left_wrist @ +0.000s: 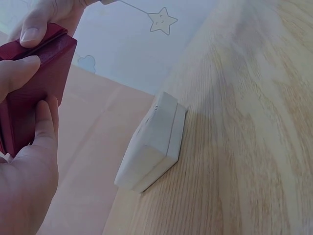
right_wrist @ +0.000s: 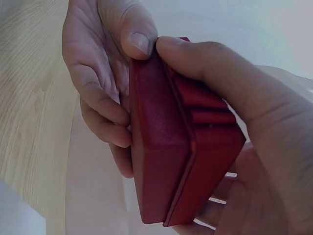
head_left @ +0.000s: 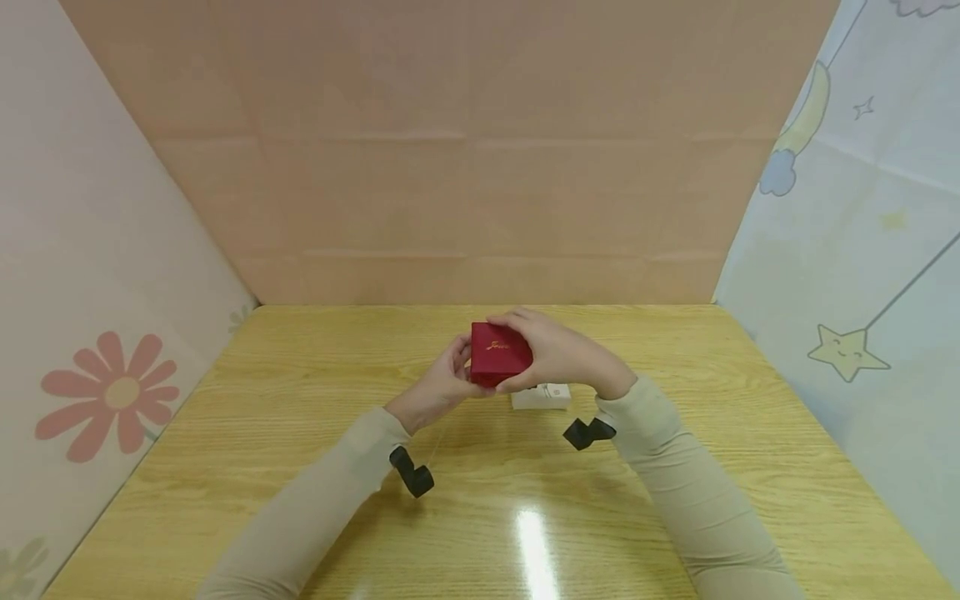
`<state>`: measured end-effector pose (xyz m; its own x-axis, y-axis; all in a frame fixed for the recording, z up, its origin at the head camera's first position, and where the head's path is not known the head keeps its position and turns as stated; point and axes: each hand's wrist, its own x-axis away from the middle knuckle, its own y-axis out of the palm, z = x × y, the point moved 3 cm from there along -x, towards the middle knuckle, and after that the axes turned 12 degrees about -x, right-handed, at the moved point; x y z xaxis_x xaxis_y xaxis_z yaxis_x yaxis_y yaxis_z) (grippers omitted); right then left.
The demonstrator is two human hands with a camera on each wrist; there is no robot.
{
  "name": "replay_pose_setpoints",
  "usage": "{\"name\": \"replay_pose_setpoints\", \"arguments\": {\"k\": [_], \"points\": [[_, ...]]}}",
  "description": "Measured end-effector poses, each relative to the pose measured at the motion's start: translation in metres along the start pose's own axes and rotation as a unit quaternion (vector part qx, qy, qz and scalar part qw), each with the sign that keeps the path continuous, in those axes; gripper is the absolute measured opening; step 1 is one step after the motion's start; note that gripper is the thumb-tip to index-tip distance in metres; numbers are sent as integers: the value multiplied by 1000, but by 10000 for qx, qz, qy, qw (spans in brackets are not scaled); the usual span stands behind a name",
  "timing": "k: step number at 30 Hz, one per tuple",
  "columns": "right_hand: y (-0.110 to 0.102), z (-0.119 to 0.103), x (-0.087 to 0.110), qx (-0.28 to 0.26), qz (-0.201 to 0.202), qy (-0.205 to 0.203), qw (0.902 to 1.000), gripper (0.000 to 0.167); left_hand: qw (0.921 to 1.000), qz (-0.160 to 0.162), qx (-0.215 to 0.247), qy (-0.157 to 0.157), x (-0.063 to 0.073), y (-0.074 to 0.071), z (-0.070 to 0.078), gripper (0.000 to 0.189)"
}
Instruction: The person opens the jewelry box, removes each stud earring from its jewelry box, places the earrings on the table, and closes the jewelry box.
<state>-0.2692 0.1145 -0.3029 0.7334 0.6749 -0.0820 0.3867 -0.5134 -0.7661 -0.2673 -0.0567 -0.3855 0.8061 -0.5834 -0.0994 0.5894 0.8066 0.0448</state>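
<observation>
Both hands hold a small dark-red gift box [head_left: 495,354] above the table, its top with gold script tilted toward the head camera. My left hand [head_left: 438,385] grips it from the left, thumb along its near edge and fingers against the bottom part in the left wrist view. From the right, my right hand [head_left: 564,354] holds the lid, thumb on the near side and fingers over the far side. Ribbon-like folds cross the lid [right_wrist: 210,137] in the right wrist view, where a thin seam runs between lid and base. Both thumbs meet near one edge.
A white box [head_left: 542,398] with small dark print stands on the wooden table [head_left: 450,517], just below and behind the hands. Pale printed walls rise at left and right, with a plain peach wall at the back. Black straps hang from both cuffs.
</observation>
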Motion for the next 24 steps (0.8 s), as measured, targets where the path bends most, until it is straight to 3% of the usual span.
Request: {"name": "replay_pose_setpoints", "arguments": {"k": [17,24], "points": [[2,6,0,-60,-30,-3,10000,89,9997,22,-202,-114,-1,-2,-5,79],[-1,7,-1,-391,79,122,9991,85,9995,11,-249,-169,0,-2,-5,79]]}}
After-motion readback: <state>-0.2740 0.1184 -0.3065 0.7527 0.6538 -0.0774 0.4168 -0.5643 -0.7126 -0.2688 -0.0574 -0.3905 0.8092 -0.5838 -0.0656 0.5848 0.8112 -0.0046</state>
